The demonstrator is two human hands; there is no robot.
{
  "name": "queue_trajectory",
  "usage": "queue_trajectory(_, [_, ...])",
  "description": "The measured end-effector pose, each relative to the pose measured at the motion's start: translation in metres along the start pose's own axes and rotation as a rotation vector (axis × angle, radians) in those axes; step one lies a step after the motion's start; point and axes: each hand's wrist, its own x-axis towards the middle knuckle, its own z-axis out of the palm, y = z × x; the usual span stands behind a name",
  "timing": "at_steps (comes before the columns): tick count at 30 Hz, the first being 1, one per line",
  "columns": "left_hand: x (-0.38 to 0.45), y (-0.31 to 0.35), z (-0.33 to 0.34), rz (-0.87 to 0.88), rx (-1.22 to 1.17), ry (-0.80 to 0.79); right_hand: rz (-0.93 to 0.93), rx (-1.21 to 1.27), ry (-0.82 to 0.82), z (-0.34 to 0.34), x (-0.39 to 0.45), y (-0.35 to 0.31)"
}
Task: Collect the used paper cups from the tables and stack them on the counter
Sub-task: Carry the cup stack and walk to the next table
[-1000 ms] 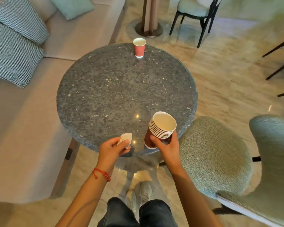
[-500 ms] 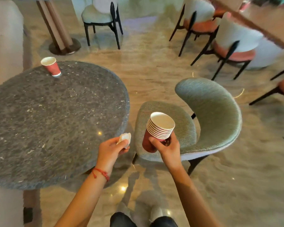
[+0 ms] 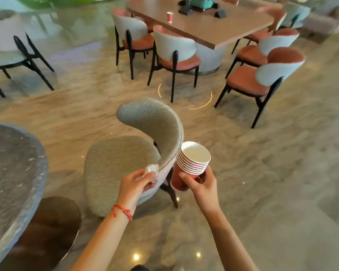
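Observation:
My right hand [image 3: 199, 181] grips a stack of several nested red paper cups [image 3: 192, 163] with white insides, tilted with its mouth up and to the right. My left hand [image 3: 138, 181] pinches a crumpled white tissue [image 3: 151, 169] just left of the stack. Both hands hover in front of me over a grey-green upholstered chair [image 3: 125, 153]. A single red paper cup [image 3: 169, 17] stands upright on the long brown table [image 3: 207, 30] far ahead.
The round dark stone table [image 3: 10, 173] lies at the left edge. Pink-and-white chairs with black legs [image 3: 174, 53] surround the long table, which also bears dark objects and a teal item. Another chair [image 3: 14, 49] stands far left. Polished stone floor spreads to the right.
The view has swung right, away from the round table and its lone cup, toward the long table. Both hands keep their hold on the tissue and the cup stack.

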Motion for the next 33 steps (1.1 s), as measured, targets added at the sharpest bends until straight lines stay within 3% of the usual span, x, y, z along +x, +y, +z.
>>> queue_trajectory(10, [0.021, -0.021, 0.175, -0.019, 0.147, -0.258, -0.002, 0.036, 0.33, -0.159, 0.043, -0.006])
queue_trajectory(20, [0.117, -0.015, 0.291, -0.058, 0.181, -0.366, 0.023, 0.032, 0.466, -0.222, 0.147, 0.011])
queue_trajectory(33, [0.245, 0.038, 0.456, -0.03, 0.252, -0.473, 0.041, 0.004, 0.592, -0.302, 0.315, -0.016])
